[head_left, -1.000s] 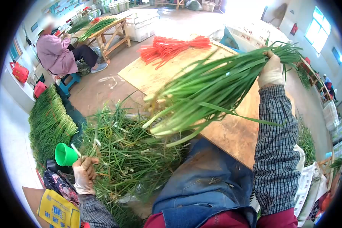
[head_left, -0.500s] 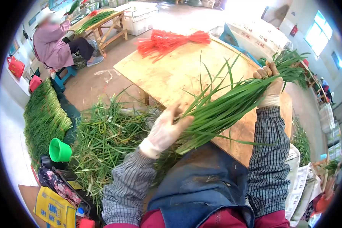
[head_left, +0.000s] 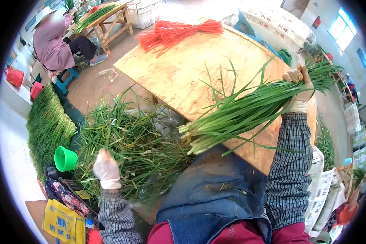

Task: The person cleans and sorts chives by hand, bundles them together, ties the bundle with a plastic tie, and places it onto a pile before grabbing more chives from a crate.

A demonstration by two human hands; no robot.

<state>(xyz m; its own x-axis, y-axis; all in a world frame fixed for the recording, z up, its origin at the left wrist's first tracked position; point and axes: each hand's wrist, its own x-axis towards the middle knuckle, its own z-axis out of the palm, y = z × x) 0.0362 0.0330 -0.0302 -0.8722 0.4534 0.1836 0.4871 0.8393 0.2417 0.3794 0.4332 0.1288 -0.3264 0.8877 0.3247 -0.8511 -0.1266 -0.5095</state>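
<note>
My right hand (head_left: pixel 300 87), in a thin pale glove, is closed around a bunch of garlic chives (head_left: pixel 244 107) near its leafy end. The pale cut stems point left past the edge of the wooden table (head_left: pixel 162 77), and a few loose blades stick up from the bunch. My left hand (head_left: pixel 106 171), also gloved, is over the left part of a heap of loose green leaves (head_left: pixel 138 146), away from the bunch. Motion blurs its fingers, so whether they hold anything is unclear.
Red ties (head_left: pixel 177 34) lie on the table's far side. Stacked chives (head_left: pixel 51 130) stand at left beside a green cup (head_left: pixel 65 159) and a yellow bag (head_left: pixel 63 221). A person in a white hat (head_left: pixel 55 46) sits at another bench (head_left: pixel 110 28). White printed sacks (head_left: pixel 272 24) lie beyond.
My left hand has left the stem end of the chives and moved left and down over the leaf heap. My right hand keeps its hold, with the bunch slightly farther right.
</note>
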